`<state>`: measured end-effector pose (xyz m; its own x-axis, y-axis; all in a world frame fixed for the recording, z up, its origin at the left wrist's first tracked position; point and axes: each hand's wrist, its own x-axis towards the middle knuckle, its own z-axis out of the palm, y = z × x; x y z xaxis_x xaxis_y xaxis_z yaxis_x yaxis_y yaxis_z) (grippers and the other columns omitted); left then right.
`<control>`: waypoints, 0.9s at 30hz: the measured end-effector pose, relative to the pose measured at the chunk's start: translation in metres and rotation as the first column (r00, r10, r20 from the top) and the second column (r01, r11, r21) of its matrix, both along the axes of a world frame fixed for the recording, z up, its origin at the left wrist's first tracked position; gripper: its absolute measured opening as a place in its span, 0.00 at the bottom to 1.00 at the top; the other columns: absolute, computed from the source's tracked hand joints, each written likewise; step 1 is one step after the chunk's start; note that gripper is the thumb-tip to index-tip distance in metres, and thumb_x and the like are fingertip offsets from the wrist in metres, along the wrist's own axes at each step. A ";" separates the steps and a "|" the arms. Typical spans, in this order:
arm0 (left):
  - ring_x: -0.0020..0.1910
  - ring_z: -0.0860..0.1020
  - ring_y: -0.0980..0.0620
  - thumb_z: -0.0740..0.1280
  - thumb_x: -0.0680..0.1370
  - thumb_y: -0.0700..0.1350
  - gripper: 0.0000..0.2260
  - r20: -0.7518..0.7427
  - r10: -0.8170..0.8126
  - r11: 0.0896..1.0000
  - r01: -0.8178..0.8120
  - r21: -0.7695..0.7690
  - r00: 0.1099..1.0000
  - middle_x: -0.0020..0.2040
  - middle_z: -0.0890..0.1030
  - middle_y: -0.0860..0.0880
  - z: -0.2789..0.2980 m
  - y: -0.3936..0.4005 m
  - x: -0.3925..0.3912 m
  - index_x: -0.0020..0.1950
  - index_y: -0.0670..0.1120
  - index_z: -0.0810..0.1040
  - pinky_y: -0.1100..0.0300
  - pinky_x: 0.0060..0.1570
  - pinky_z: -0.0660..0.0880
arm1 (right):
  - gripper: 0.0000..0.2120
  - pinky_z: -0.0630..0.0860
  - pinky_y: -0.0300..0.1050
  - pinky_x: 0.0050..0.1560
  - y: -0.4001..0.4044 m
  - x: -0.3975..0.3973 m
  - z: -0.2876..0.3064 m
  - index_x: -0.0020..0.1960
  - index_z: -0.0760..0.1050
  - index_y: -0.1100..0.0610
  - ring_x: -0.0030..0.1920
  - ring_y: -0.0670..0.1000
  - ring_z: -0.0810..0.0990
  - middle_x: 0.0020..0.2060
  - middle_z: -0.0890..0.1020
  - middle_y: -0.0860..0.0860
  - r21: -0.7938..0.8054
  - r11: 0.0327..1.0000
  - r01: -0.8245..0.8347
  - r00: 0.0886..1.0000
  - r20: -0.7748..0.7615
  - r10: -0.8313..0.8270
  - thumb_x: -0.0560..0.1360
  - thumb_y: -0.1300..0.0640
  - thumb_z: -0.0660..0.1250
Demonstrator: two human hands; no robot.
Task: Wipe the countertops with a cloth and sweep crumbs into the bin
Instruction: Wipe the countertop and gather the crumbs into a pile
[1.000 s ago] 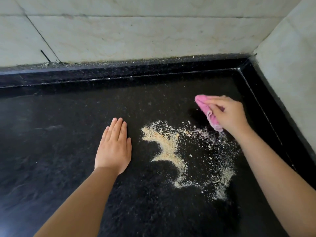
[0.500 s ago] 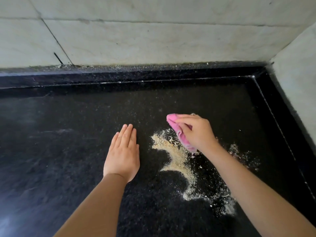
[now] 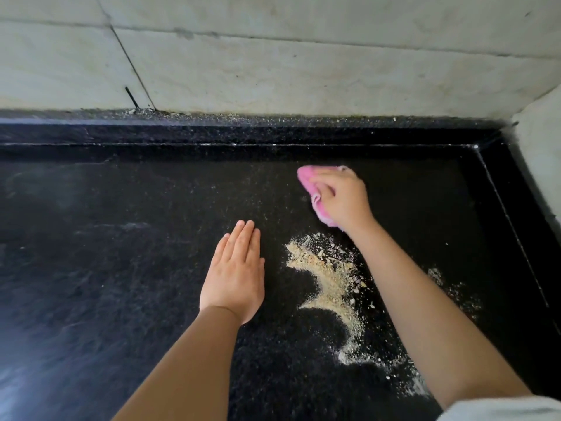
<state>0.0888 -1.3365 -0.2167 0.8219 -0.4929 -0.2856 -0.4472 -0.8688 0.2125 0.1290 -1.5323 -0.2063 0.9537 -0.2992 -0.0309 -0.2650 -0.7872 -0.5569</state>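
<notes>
While bunched in the gripping right hand (image 3: 343, 199), pink cloth (image 3: 306, 177), seemingly crumpled, left hand (image 3: 233, 278) flat, tan crumbs (image 3: 331, 281) scattered.

A home kitchen — black granite countertop (image 3: 121, 268), marble-tiled wall (image 3: 273, 71), crumbs (image 3: 331, 281).

Pale marble wall tiles (image 3: 273, 71) with dark grout lines meet at a corner.

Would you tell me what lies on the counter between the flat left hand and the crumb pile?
In the head view, only bare black counter separates the left hand from the crumb pile.
</notes>
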 end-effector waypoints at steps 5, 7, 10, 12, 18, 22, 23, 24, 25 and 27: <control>0.69 0.33 0.56 0.28 0.74 0.52 0.29 0.014 -0.006 1.000 0.006 -0.014 1.000 0.75 0.41 0.47 0.000 0.001 0.000 0.74 0.42 0.40 0.60 0.64 0.30 | 0.13 0.75 0.37 0.54 0.002 -0.050 0.032 0.49 0.76 0.45 0.44 0.35 0.74 0.53 0.76 0.42 0.213 0.925 -0.314 0.918 -0.182 0.353 0.75 0.62 0.61; 0.72 0.35 0.53 0.38 0.81 0.49 0.23 0.002 0.006 1.000 -0.006 -0.001 1.000 0.75 0.38 0.47 0.001 0.001 0.000 0.74 0.43 0.38 0.60 0.65 0.31 | 0.14 0.71 0.31 0.55 -0.015 -0.059 0.044 0.50 0.74 0.45 0.49 0.37 0.74 0.51 0.75 0.39 0.234 0.956 -0.175 0.971 -0.120 0.207 0.74 0.64 0.63; 0.73 0.37 0.52 0.41 0.81 0.48 0.23 0.018 0.009 1.000 -0.009 -0.020 1.000 0.75 0.39 0.48 0.001 0.001 -0.001 0.74 0.43 0.39 0.60 0.66 0.31 | 0.15 0.67 0.33 0.59 -0.059 -0.063 0.050 0.52 0.77 0.50 0.55 0.44 0.75 0.52 0.77 0.42 0.187 0.980 0.064 0.998 -0.007 -0.064 0.74 0.67 0.63; 0.74 0.38 0.52 0.42 0.81 0.47 0.23 0.022 0.015 0.999 -0.014 -0.040 1.000 0.76 0.40 0.48 0.000 0.001 -0.001 0.74 0.42 0.40 0.61 0.66 0.32 | 0.14 0.67 0.39 0.63 -0.095 -0.064 0.042 0.54 0.78 0.56 0.57 0.48 0.75 0.53 0.78 0.46 0.099 0.972 0.211 0.977 0.001 -0.213 0.74 0.69 0.61; 0.74 0.40 0.51 0.44 0.81 0.46 0.23 0.048 0.009 0.999 -0.007 -0.047 0.999 0.76 0.44 0.47 -0.003 0.000 -0.002 0.75 0.41 0.44 0.60 0.69 0.35 | 0.13 0.65 0.43 0.63 -0.141 -0.107 0.002 0.55 0.78 0.64 0.60 0.58 0.74 0.59 0.77 0.57 -0.006 0.884 0.467 0.884 -0.022 -0.467 0.74 0.70 0.59; 0.74 0.42 0.51 0.45 0.81 0.46 0.23 0.071 0.010 0.999 -0.007 -0.040 0.997 0.76 0.46 0.46 -0.003 -0.001 -0.004 0.75 0.41 0.46 0.60 0.70 0.37 | 0.13 0.63 0.41 0.64 -0.092 -0.137 0.005 0.57 0.77 0.58 0.61 0.51 0.70 0.62 0.73 0.52 0.119 0.891 0.438 0.897 -0.122 -0.424 0.75 0.67 0.60; 0.74 0.42 0.51 0.45 0.81 0.46 0.23 0.074 0.010 0.999 -0.008 -0.036 0.997 0.76 0.46 0.46 -0.003 -0.001 -0.004 0.75 0.40 0.47 0.60 0.70 0.38 | 0.14 0.63 0.40 0.64 -0.075 -0.145 0.009 0.56 0.77 0.56 0.60 0.49 0.69 0.61 0.72 0.50 0.128 0.917 0.378 0.922 -0.137 -0.361 0.75 0.67 0.60; 0.74 0.43 0.51 0.45 0.81 0.46 0.23 0.075 0.012 1.000 -0.010 -0.029 0.997 0.76 0.46 0.46 -0.002 -0.001 -0.005 0.75 0.40 0.47 0.60 0.70 0.38 | 0.14 0.63 0.38 0.63 -0.060 -0.154 0.011 0.55 0.77 0.54 0.58 0.47 0.69 0.58 0.72 0.48 0.134 0.947 0.293 0.952 -0.135 -0.275 0.75 0.68 0.61; 0.74 0.43 0.50 0.45 0.81 0.46 0.23 0.077 0.013 1.000 -0.011 -0.028 0.997 0.76 0.47 0.46 -0.002 -0.001 -0.005 0.75 0.40 0.47 0.59 0.70 0.38 | 0.15 0.62 0.36 0.63 -0.050 -0.163 0.014 0.54 0.76 0.53 0.57 0.45 0.70 0.55 0.74 0.46 0.133 0.969 0.207 0.975 -0.107 -0.193 0.74 0.68 0.62; 0.74 0.43 0.50 0.45 0.81 0.47 0.23 0.091 0.005 1.000 -0.003 -0.024 0.996 0.76 0.47 0.46 -0.001 -0.001 -0.007 0.75 0.41 0.47 0.58 0.71 0.39 | 0.14 0.64 0.31 0.62 -0.053 -0.177 0.025 0.53 0.76 0.54 0.54 0.38 0.73 0.52 0.76 0.44 0.124 0.975 0.184 0.982 0.016 -0.187 0.72 0.69 0.63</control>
